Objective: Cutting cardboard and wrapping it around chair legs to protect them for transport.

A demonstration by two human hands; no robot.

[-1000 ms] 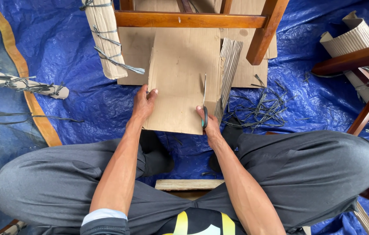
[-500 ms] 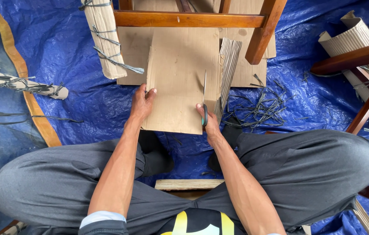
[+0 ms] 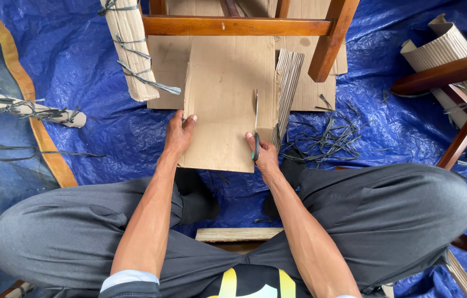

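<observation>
A person sat cross-legged on a blue tarp (image 3: 79, 60) with a sheet of cardboard (image 3: 222, 94) held out in the middle of the frame. The left hand (image 3: 178, 135) gripped the sheet's left edge, thumb on top and the other fingers hidden underneath. The right hand (image 3: 264, 154) was closed around the green handles of a pair of scissors (image 3: 255, 129), whose blades ran up into the sheet near its right edge; how far the blades were parted was hard to make out, since they showed only edge-on. Just right of the cut a narrow corrugated strip (image 3: 288, 83) hung bent away.

A wooden chair frame (image 3: 233, 25) crossed the top of the frame, its upper part cut off. More flat cardboard lay beneath it, partly covered. A tied cardboard roll (image 3: 129, 49) stood at upper left, another roll (image 3: 454, 49) at upper right, half behind a wooden rail. Dark string scraps (image 3: 333, 135) lay scattered right of the hands.
</observation>
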